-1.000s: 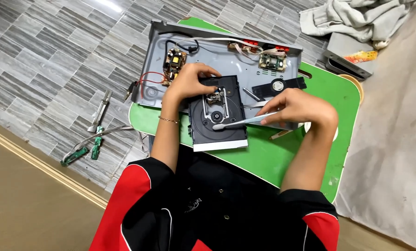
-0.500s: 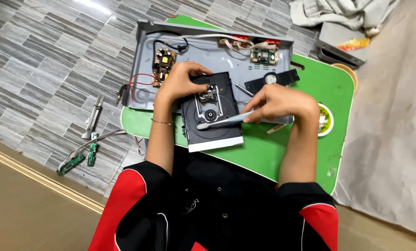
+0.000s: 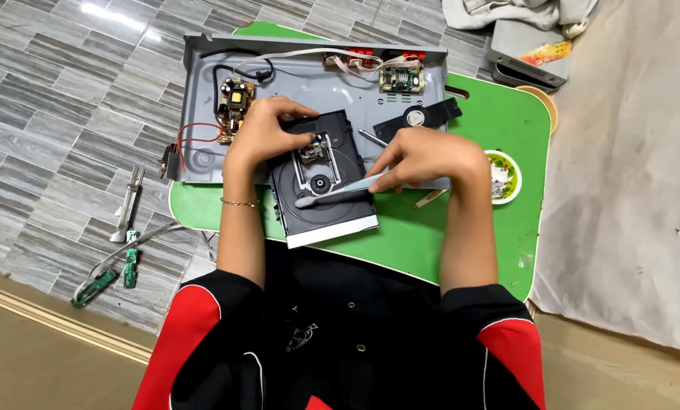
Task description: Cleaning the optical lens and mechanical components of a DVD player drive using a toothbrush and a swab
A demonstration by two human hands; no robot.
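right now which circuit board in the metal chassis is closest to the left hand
The yellowish board at the chassis's left side, just beside the left hand; the green board sits at the far edge.
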